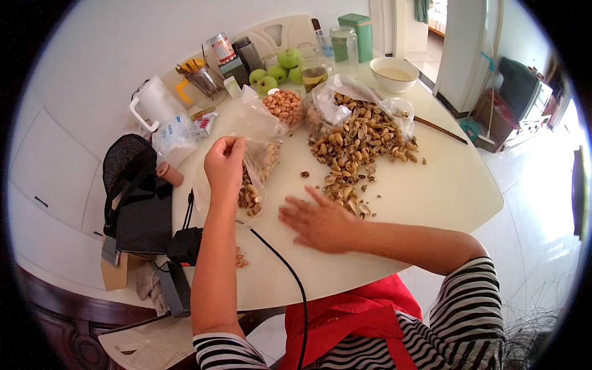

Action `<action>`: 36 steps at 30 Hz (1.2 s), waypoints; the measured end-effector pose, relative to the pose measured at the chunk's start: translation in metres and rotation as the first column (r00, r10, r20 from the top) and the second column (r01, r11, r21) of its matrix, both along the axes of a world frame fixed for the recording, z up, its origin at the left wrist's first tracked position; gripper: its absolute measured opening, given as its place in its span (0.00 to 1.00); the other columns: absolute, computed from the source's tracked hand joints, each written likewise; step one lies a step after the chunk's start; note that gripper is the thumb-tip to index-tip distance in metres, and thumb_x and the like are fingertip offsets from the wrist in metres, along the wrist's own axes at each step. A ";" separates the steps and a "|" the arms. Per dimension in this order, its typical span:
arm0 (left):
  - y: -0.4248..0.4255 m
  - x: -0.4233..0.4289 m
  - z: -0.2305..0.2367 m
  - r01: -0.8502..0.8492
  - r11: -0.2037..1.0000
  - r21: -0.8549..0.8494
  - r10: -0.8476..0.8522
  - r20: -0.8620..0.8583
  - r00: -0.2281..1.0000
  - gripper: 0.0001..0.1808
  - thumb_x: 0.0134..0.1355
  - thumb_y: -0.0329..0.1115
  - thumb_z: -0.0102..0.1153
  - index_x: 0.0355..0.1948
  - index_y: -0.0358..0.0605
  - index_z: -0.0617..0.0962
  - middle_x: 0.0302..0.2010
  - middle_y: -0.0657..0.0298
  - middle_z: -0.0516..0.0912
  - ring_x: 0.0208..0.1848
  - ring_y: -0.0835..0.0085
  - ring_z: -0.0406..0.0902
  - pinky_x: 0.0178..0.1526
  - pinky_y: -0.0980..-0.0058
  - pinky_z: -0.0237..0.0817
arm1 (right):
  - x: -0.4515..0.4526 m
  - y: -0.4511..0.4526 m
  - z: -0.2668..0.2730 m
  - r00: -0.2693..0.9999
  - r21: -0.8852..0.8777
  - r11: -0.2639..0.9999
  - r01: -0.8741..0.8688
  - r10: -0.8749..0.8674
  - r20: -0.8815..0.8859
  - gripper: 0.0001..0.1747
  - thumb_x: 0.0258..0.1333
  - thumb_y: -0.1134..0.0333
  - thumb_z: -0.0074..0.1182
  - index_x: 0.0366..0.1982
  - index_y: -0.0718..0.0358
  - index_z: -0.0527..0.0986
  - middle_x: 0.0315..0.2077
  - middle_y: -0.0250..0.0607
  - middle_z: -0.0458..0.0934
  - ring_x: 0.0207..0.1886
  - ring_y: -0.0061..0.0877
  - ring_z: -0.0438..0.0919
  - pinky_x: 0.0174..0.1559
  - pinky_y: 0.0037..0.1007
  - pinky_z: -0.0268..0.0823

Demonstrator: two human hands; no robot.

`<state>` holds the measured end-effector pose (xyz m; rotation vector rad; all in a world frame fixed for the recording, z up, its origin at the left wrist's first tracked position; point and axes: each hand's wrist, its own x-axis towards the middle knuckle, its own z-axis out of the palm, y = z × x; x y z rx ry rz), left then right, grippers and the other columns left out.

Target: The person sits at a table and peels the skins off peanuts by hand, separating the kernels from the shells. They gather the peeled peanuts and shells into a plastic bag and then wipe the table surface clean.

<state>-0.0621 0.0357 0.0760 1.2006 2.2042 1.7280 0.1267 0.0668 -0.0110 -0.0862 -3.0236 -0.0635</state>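
Note:
My left hand (225,162) pinches the upper edge of a clear plastic bag (259,178), with peanut shells (249,200) inside near its mouth. My right hand (319,224) is slightly blurred, palm down over the tabletop with its fingers spread, and holds nothing. Just beyond its fingers lies a large heap of peanut shells (356,143), some looking whole, spilling from a second clear plastic bag (342,95). Shelled pinkish peanuts fill a clear container (283,108) behind the first bag. Some reddish bits (241,259) lie beside my left forearm.
Green fruit (277,74), a glass mug (314,76) and a white bowl (394,75) of liquid stand at the back. A stick (439,129) lies at right. On the left are a white jug (155,104), a black cap (129,159) and boxes. A black cable (286,263) crosses the front.

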 end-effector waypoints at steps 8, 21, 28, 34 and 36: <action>0.000 -0.011 0.004 0.010 0.996 0.093 -0.017 0.078 0.997 0.08 0.55 0.33 0.56 0.29 0.38 0.76 0.23 0.71 0.71 0.26 0.83 0.64 0.32 0.84 0.56 | -0.066 0.052 0.000 0.981 0.022 0.982 0.187 -0.188 0.037 0.29 0.62 0.55 0.29 0.59 0.64 0.54 0.62 0.41 0.51 0.66 0.30 0.45 0.65 0.43 0.32; 0.000 -0.007 0.008 0.024 0.999 0.047 -0.029 0.098 0.995 0.09 0.56 0.35 0.55 0.29 0.38 0.76 0.24 0.71 0.72 0.28 0.83 0.66 0.33 0.84 0.57 | -0.093 0.095 0.009 0.833 0.090 0.834 0.544 -0.550 0.066 0.38 0.58 0.44 0.27 0.58 0.68 0.55 0.58 0.46 0.59 0.64 0.33 0.52 0.64 0.41 0.27; 0.005 0.003 -0.007 0.043 0.999 -0.024 -0.043 0.000 0.999 0.09 0.54 0.32 0.56 0.29 0.34 0.77 0.24 0.67 0.77 0.26 0.83 0.70 0.32 0.82 0.62 | -0.030 0.094 0.026 0.851 0.125 0.879 0.460 -0.477 0.220 0.34 0.59 0.49 0.33 0.57 0.70 0.57 0.56 0.48 0.61 0.62 0.32 0.56 0.65 0.41 0.29; 0.011 0.017 -0.014 0.065 0.998 -0.007 -0.065 -0.011 0.998 0.09 0.54 0.33 0.56 0.28 0.34 0.77 0.23 0.66 0.77 0.26 0.82 0.70 0.33 0.81 0.63 | 0.022 0.094 0.029 0.853 0.157 0.877 0.454 -0.479 0.208 0.31 0.60 0.50 0.31 0.55 0.68 0.59 0.55 0.45 0.63 0.61 0.30 0.59 0.64 0.47 0.22; 0.012 0.021 -0.013 0.071 0.997 -0.011 -0.071 -0.006 0.997 0.09 0.54 0.33 0.56 0.28 0.34 0.76 0.24 0.65 0.77 0.26 0.81 0.71 0.33 0.81 0.63 | 0.030 0.093 0.037 0.826 0.122 0.869 0.480 -0.494 0.271 0.31 0.60 0.50 0.31 0.56 0.67 0.59 0.55 0.45 0.64 0.61 0.30 0.58 0.63 0.51 0.21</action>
